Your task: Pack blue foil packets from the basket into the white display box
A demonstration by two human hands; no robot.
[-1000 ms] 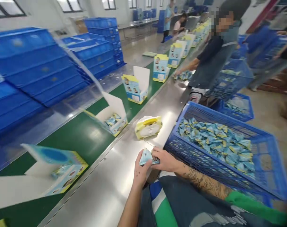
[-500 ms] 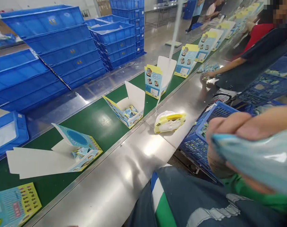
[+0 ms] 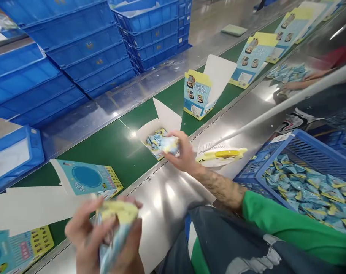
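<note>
step in hand, as judged from the scene: loading small packets into open cartons that ride the green conveyor belt (image 3: 110, 148). the next move calls for the right hand to let its packets drop inside the carton walls, not on the belt, and for the left hand's bundle to be carried across to a carton mouth

order of parts, largest first:

- stacked blue crates (image 3: 76, 57) stand beyond the belt, well apart from the hands
- steel surface (image 3: 167, 198) runs along the near side of the belt
- blue basket (image 3: 301, 152) at the right holds a heap of loose packets
- open carton (image 3: 158, 133) lies on the belt at its near edge with its flap up; packets already lie inside
- flat carton (image 3: 87, 179) lies on the belt to the left, near the left hand
- yellow-and-white fan (image 3: 218, 154) lies on the steel surface just beside the right hand
- right hand (image 3: 181, 152) is closed on a few blue packets (image 3: 169, 144), held at the mouth of the open carton
- left hand (image 3: 104, 236) is low in view, fingers wrapped tight round a blurred bundle (image 3: 118, 219) of blue and yellow packets, clear of the surface
</note>
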